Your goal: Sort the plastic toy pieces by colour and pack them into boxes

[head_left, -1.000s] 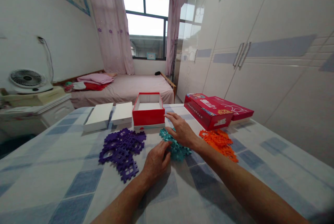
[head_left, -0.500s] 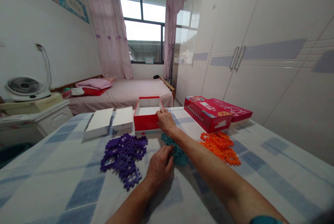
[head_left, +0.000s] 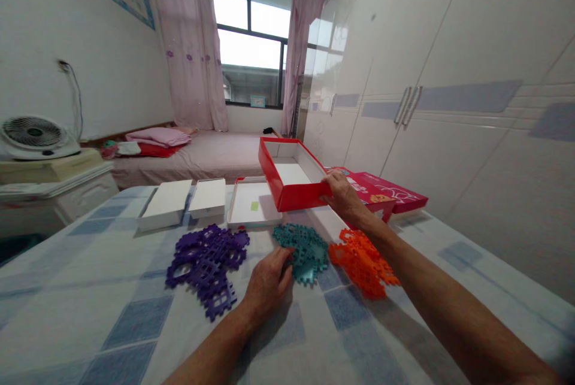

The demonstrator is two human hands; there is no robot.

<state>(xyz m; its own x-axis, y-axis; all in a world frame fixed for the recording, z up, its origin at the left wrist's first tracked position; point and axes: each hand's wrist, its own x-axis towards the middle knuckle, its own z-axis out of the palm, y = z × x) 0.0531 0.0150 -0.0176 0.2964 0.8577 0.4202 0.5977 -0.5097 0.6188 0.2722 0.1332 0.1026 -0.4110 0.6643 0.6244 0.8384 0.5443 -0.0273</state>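
Here the right hand [head_left: 344, 196] holds the red box [head_left: 290, 184] tilted in the air above the counter [head_left: 135, 325], its fingers closed on the box's near corner. The left hand [head_left: 267, 283] rests against the teal pieces [head_left: 308, 250] with its fingers curled; whether they grip, I cannot tell. Purple pieces [head_left: 204, 259] lie to the left and orange pieces [head_left: 362, 259] to the right.

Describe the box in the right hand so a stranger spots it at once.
On the blue-checked table, look past the teal interlocking pieces to the far middle. There the right hand holds an open red box tilted in the air above a white tray. Unlike the closed printed red boxes beside it, it is lidless, plain red outside, white inside.
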